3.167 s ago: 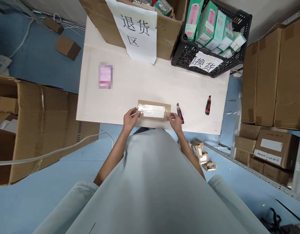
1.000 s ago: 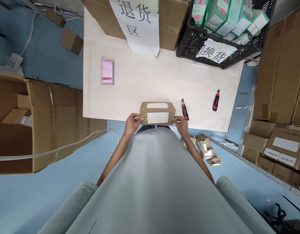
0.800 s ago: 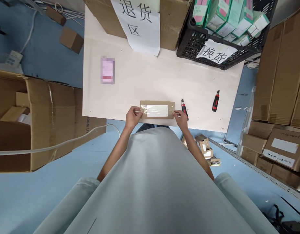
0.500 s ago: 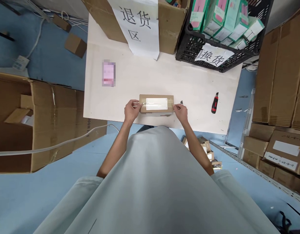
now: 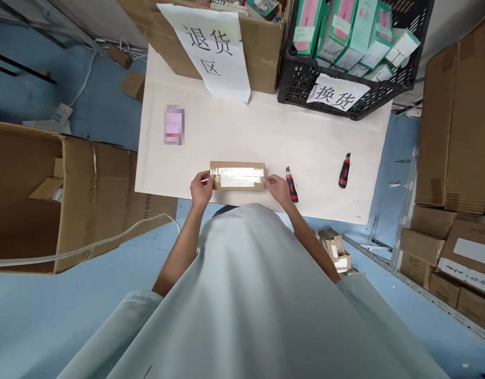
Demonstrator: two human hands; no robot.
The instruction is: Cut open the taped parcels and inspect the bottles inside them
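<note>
Box (image 5: 237,176): probably light, stiff, slick on the tape (image 5: 216,171); best held by short ends. Left hand (image 5: 202,188), right hand (image 5: 277,188): fingers pinching one end each.

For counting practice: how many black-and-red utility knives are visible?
2: a black-and-red utility knife beside the right hand; another knife farther right on the white tabletop.

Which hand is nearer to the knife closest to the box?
Right. The right hand, at the right end of the box, is beside the knife; the left hand is at the opposite end.
</note>
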